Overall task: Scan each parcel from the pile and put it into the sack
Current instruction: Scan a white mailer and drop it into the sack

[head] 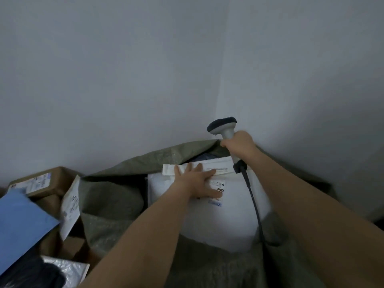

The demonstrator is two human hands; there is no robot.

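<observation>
sack (116, 206): woven, matt | parcel (226, 221): smooth plastic | boxes (49, 181): cardboard

L hand (196, 181) flat, fingers spread; R hand (239, 145) fisted, both arms extended.

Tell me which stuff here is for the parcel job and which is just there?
For the job: white parcel, green sack, scanner, left hand, right hand, waiting pile: brown box, blue envelope.
Just there: grey wall.
</observation>
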